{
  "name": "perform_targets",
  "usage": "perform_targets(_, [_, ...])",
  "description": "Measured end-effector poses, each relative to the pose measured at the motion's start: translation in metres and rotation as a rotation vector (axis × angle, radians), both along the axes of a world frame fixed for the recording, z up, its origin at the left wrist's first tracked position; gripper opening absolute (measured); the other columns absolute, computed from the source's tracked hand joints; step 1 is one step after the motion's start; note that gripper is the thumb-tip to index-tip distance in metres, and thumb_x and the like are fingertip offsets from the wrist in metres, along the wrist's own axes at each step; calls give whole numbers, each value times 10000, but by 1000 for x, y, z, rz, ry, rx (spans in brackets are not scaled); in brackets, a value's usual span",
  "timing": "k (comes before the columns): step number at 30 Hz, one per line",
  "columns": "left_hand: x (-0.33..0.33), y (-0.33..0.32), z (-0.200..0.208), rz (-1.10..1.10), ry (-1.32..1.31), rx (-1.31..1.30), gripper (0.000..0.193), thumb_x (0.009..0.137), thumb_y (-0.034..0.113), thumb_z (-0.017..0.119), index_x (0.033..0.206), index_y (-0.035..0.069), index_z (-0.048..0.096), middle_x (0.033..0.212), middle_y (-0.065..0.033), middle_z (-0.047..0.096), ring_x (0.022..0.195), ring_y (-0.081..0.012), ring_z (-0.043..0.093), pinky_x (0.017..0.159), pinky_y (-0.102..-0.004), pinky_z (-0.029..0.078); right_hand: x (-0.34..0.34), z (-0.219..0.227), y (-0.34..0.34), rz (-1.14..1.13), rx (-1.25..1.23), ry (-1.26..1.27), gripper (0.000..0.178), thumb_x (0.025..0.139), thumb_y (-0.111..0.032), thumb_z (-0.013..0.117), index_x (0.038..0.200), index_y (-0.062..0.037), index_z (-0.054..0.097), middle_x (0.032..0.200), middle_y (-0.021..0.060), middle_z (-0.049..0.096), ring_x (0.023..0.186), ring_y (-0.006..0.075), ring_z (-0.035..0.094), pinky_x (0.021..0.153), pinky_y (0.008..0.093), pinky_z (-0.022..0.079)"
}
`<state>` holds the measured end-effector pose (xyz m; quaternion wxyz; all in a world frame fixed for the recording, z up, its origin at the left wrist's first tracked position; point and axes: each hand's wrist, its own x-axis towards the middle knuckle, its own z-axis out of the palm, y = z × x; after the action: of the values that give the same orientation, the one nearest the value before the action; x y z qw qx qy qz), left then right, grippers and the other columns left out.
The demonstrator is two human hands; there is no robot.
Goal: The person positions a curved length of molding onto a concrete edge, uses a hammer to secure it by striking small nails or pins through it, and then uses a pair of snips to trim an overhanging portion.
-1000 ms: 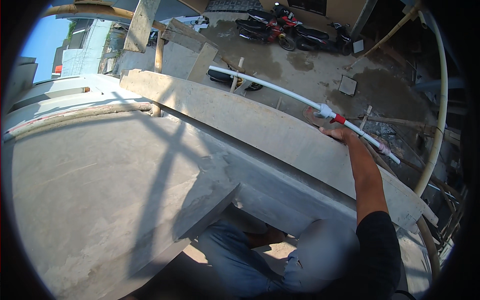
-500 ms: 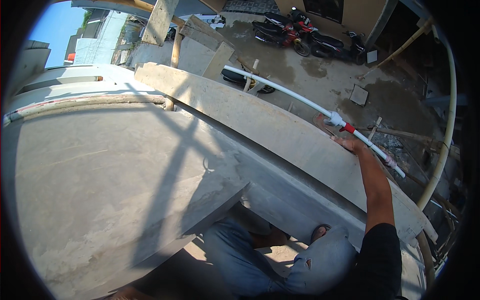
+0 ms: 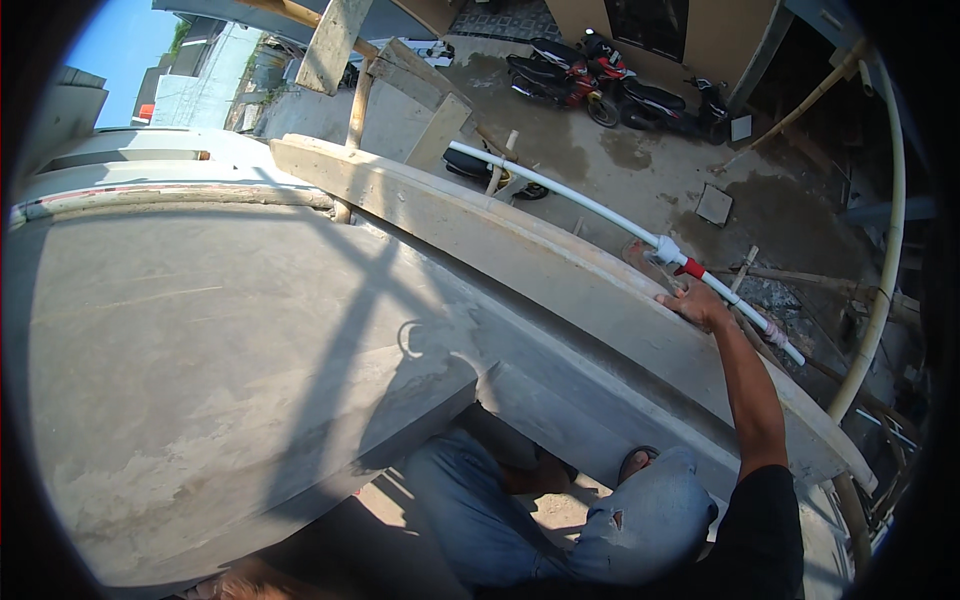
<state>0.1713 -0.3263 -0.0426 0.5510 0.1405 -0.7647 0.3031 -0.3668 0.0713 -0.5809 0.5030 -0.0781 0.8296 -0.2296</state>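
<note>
My right hand (image 3: 697, 303) reaches to the far edge of a long pale plank (image 3: 520, 255), just below a white pipe (image 3: 570, 195) with a red band. Its fingers are curled at that edge, partly hidden, and a thin greyish-brown thing (image 3: 655, 262) shows just beyond them. I cannot make out whether the hand grips this thing or the plank. At the bottom left, my left hand (image 3: 250, 582) shows only as a dim blurred patch beside the grey concrete slab (image 3: 180, 350); its fingers cannot be made out.
My bent knees, in torn jeans (image 3: 620, 530), are beside the concrete ledge (image 3: 560, 410). Past the plank lies a lower yard with parked motorbikes (image 3: 570, 75) and a square slab (image 3: 714, 204). Bamboo poles (image 3: 885, 280) stand at the right, and wooden boards (image 3: 335, 45) at the upper left.
My right hand has shifted slightly; its fingers have lifted and curled more at the plank's far edge. The view has moved a little. My left hand stays at the lower edge.
</note>
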Motion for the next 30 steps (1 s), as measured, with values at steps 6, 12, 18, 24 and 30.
perform_targets(6, [2,-1,0,-21,21,6,596,1004,367,449,1451,-16,355,1467,-134,387,1336,-245,374,1152,-400,245,9,8,6,13,-14,75,907,690,-651,734,1220,63,558,1186,258,631,1128,375,607,952,448,456])
perform_targets(12, [2,-1,1,-26,16,18,611,996,392,465,1450,-5,364,1455,-122,405,1329,-235,378,1150,-398,245,19,26,0,34,5,134,859,738,-660,682,1200,55,564,1173,270,635,1129,391,608,961,457,458])
perform_targets(18, [3,1,0,-35,14,31,627,987,418,480,1448,6,373,1442,-109,423,1323,-226,382,1148,-397,244,15,22,5,57,-1,133,877,756,-671,660,1213,70,554,1172,288,628,1135,403,601,983,457,451])
perform_targets(24, [-7,10,5,-79,-29,16,643,979,444,495,1447,18,382,1430,-97,440,1316,-216,386,1146,-395,243,14,16,10,46,-72,97,941,710,-696,691,1217,84,543,1177,290,619,1143,404,595,987,450,449])
perform_targets(30, [-110,104,-2,79,-160,-102,659,992,497,431,1495,93,301,1564,-124,266,1427,-292,275,1199,-472,169,15,15,11,69,-140,60,1059,584,-699,789,1224,100,518,1214,287,593,1152,379,586,978,431,452])
